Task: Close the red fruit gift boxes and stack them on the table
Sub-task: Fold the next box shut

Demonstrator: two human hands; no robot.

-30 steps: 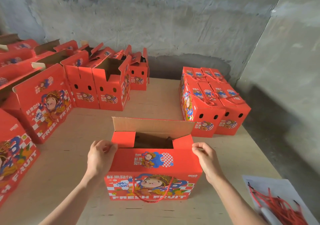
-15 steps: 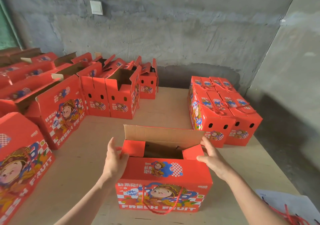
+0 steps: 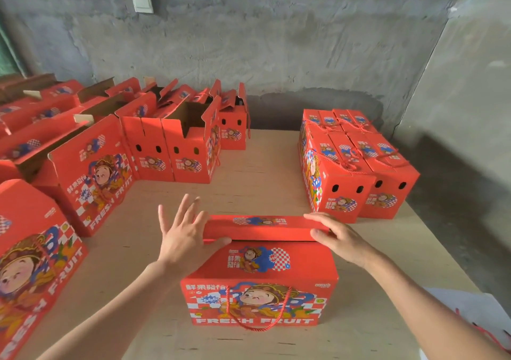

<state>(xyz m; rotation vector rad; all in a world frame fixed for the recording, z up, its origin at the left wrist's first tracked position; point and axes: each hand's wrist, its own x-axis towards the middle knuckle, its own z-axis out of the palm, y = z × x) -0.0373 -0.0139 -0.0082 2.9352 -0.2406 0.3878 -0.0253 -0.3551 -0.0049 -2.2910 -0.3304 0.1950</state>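
Observation:
A red fruit gift box (image 3: 260,282) with a cartoon print and a red rope handle stands on the wooden table (image 3: 265,166) right in front of me. Its rear lid flap (image 3: 262,227) is folded forward over the top, a dark gap still showing under its front edge. My left hand (image 3: 185,235) lies at the flap's left end, fingers spread straight, thumb under the edge. At the right end my right hand (image 3: 337,238) rests flat on the flap. A group of closed boxes (image 3: 356,163) stands at the right rear.
Several open red boxes (image 3: 177,144) line the left side and back of the table, the nearest one (image 3: 30,271) at my left. A white sheet with red rope handles (image 3: 481,329) lies at the lower right. Concrete walls bound the back and right.
The rear flap, upright a second ago, has been folded down over the box top. Both hands moved from the side flaps onto it.

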